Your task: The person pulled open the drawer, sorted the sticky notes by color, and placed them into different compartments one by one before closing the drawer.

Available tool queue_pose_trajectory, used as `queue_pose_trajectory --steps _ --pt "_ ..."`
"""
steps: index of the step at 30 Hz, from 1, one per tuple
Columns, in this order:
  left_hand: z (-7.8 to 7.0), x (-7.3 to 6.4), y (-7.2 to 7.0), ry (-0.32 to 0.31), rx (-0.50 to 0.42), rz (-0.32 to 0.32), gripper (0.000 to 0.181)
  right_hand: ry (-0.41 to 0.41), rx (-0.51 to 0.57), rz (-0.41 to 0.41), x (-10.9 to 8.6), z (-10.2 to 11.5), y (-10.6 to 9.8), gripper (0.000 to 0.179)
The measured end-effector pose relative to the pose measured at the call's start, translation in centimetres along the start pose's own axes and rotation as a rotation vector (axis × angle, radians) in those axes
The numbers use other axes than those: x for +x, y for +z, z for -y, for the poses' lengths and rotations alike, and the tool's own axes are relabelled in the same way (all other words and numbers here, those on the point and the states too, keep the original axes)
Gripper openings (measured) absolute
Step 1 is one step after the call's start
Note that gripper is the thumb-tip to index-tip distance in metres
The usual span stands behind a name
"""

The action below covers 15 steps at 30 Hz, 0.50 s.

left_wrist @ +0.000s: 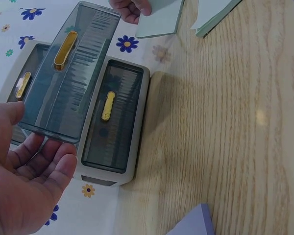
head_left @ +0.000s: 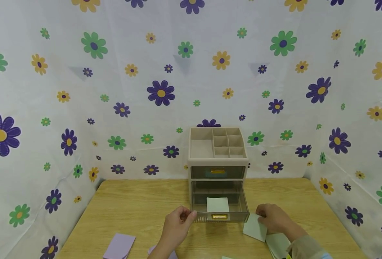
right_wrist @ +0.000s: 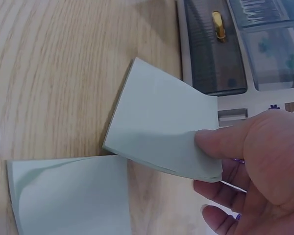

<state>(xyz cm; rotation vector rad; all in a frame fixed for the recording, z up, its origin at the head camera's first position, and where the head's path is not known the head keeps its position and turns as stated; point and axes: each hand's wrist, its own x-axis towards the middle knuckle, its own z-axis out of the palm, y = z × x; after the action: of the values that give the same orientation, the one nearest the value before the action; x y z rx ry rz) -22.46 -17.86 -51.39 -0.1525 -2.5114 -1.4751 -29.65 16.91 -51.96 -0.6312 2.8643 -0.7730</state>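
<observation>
Two pinch grips: left hand (head_left: pixel 176 227) on the left front corner of the extended middle drawer (head_left: pixel 237 216); right hand (head_left: pixel 274 218) on a green paper pad (head_left: pixel 254 228), just beside the drawer's right end. Drawer unit (head_left: pixel 218 162) stands toward the table's (head_left: pixel 129 205) far edge. Second green pad (head_left: pixel 277 244) lies toward the near edge. Pale paper (head_left: pixel 218 204): inside the drawer.

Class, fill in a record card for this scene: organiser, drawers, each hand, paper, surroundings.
Organiser: beige drawer unit, open compartments on top
Drawers: middle drawer pulled out; top drawer and bottom drawer closed
Inside middle drawer: pale paper piece
Left hand: left hand grips the middle drawer's front corner
Right hand: right hand pinches a pale green pad
Other paper: second green pad, near the right hand; purple pads, left of the drawer unit
Surroundings: wooden table; flowered cloth behind
</observation>
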Motion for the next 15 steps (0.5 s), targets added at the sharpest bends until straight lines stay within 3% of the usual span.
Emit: queue_pose_trajectory --steps 7,15 --pt "-0.2 -0.2 -0.1 0.002 0.003 -0.004 0.035 0.023 0.025 -0.033 -0.1 0.3 -1.3 0.009" --pt "-0.4 0.0 -0.2 -0.008 0.007 0.010 0.033 0.024 0.047 -0.105 -0.4 1.3 -4.8 0.012"
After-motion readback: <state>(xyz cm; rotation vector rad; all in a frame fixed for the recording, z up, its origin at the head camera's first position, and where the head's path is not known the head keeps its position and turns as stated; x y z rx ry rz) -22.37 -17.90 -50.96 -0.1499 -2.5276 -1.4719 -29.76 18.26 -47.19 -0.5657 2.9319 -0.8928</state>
